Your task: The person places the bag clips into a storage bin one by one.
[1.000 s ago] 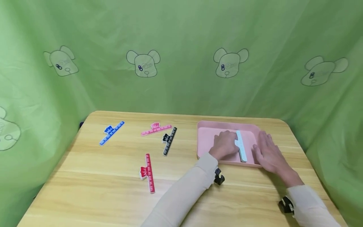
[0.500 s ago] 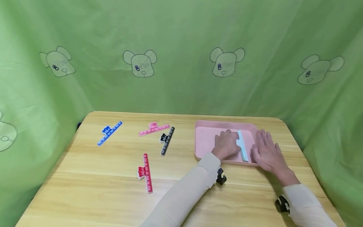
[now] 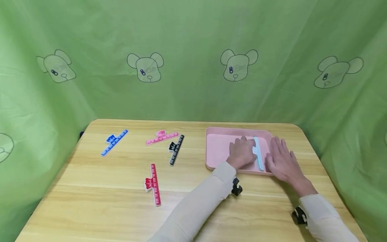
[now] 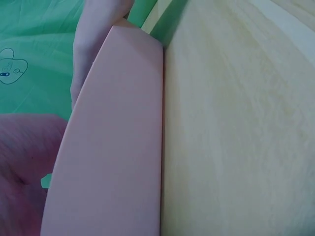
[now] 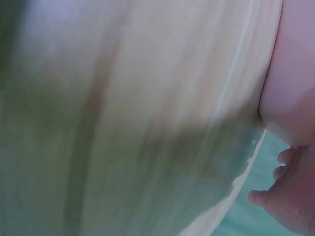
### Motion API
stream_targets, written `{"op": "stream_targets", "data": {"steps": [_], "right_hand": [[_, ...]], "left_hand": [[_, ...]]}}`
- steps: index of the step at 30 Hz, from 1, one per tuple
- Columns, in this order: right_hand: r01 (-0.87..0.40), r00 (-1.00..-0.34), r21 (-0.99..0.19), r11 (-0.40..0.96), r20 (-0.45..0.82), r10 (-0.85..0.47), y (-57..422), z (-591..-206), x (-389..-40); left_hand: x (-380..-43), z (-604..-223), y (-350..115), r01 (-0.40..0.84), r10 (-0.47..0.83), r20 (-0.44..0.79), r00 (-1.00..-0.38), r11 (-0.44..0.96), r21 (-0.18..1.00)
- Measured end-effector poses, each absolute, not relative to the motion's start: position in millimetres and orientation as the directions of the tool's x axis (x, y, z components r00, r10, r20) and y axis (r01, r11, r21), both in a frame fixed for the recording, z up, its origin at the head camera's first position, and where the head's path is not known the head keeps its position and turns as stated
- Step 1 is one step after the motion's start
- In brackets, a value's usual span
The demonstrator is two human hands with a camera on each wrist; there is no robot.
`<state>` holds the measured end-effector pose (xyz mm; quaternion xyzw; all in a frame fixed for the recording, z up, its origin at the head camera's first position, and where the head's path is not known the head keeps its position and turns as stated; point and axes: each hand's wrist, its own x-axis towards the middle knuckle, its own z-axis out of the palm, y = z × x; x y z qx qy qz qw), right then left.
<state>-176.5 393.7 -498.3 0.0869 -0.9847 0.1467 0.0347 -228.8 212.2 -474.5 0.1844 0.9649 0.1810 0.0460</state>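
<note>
Both hands have stayed at the pink tray [image 3: 216, 148] while everything has slid slightly left in the head view since a second ago. Inside the tray a pale blue clip ruler [image 3: 259, 158] lies lengthwise against the right wall, a long, flat plastic strip; no marks on it can be read. The left hand [image 3: 241, 153] rests in the tray with fingers curled loosely, its fingertips touching the strip's left edge; whether they pinch it I cannot tell. The right hand [image 3: 282, 160] lies flat with fingers spread and straight over the tray's right rim, just beside the strip. The tray is a smooth, matte, shallow rectangle with rounded corners, set on the right half of a pale wood-grain table [image 3: 90, 201]. Well apart to the left lie four more ruler-shaped clips with printed tick marks and small crown-like tabs: black [image 3: 176, 150], pink [image 3: 161, 137], red [image 3: 153, 184] and blue [image 3: 113, 142]. Behind hangs wrinkled green cloth [image 3: 193, 40] printed with outlined bear heads.
</note>
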Motion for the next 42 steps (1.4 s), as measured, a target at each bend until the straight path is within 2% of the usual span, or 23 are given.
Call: {"op": "stream_targets", "data": {"steps": [7,23,42], "right_hand": [[-0.172,-0.985,-0.3,0.938,0.072,-0.158,391.9,-498.5,-176.7],[-0.172,-0.985,-0.348,0.921,0.069,-0.158,392.4,-499.3,-175.6],[-0.231,-0.972,-0.358,0.905,0.115,-0.203,397.0,-502.7,-178.1]], "left_hand": [[-228.6,-475.4,212.4,0.321,0.363,-0.039,-0.931,0.866,0.383],[-226.5,-456.0,188.6,0.373,0.443,-0.062,-0.894,0.815,0.444],[-200.7,-426.5,138.8,0.491,0.512,0.066,-0.857,0.768,0.411]]}}
